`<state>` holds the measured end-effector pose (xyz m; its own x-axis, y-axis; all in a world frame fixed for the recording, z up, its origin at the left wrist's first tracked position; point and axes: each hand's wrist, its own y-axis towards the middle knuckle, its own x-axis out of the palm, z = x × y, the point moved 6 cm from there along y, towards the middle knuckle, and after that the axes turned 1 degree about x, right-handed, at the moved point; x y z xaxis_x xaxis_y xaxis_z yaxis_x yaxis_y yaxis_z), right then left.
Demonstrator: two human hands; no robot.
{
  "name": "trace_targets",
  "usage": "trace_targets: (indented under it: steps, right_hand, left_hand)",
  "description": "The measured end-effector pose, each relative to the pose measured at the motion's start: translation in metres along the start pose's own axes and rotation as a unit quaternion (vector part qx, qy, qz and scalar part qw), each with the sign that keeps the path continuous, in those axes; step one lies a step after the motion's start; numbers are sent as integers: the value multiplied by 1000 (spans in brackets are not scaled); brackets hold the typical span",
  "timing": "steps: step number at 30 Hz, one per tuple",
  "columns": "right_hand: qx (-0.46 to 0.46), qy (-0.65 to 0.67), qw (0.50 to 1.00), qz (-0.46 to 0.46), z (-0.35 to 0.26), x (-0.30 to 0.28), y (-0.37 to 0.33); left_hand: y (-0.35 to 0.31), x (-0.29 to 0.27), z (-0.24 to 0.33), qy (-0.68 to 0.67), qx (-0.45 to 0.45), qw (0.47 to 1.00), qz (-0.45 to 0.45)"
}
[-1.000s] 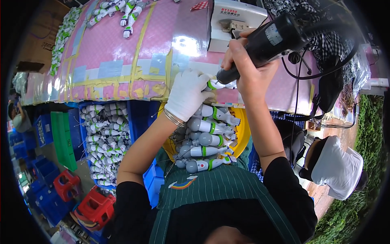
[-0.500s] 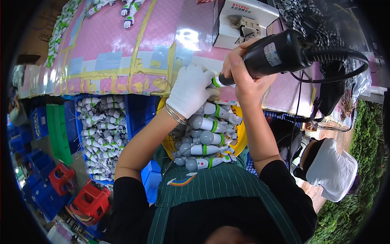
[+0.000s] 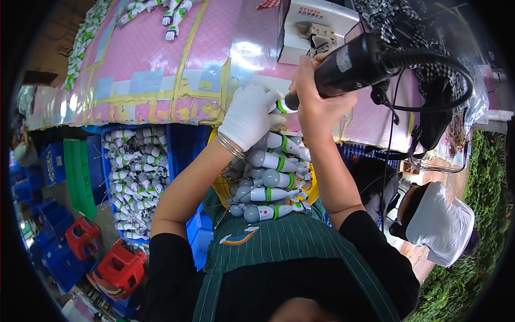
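My left hand (image 3: 248, 115), in a white glove, is closed around a white and green toy arm (image 3: 281, 106) at the table's front edge; the fingers hide most of it. My bare right hand (image 3: 320, 104) grips a black electric screwdriver (image 3: 343, 67). Its nose points left and meets the toy arm, and the exact contact is hidden. Below my hands, on my lap, a yellow tub (image 3: 315, 185) holds several white toy arms (image 3: 267, 194) with grey rounded ends and green bands.
A grey screw feeder (image 3: 292, 40) stands on the pink table (image 3: 214, 37) beyond my right hand. More toy arms (image 3: 171, 19) lie at the back. To the left is a blue crate (image 3: 177, 155) full of toy parts, with red stools (image 3: 120, 268) nearby. The screwdriver's cable (image 3: 466, 80) loops right.
My right hand and the screwdriver have shifted slightly left. My left hand stays almost in place on the toy arm. The screw feeder appears a little further left in the picture.
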<state>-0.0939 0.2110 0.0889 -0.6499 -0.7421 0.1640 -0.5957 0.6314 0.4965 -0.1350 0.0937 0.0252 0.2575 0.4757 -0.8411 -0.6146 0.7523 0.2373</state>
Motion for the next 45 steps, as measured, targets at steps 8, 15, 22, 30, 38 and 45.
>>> trace_targets:
  steps: [8,15,22,30,38,45]
  right_hand:
    - [-4,76,997,-9,-56,-19,57]
    - [-133,113,984,-33,-42,-3,116]
    - [-21,6,999,-45,-18,11,108]
    - [-45,55,997,10,-30,-9,99]
    - [-67,42,997,-3,-19,1,116]
    - [-56,58,997,-8,-25,-4,114]
  left_hand:
    - [-35,-39,34,-35,86,994,-55]
    - [-90,-58,61,-165,119,960,-193]
    - [34,-155,-139,218,62,946,230]
    - [123,-137,-224,497,89,863,1]
    - [86,-113,-177,380,107,911,-117]
    - [30,-57,-12,-18,87,973,-215]
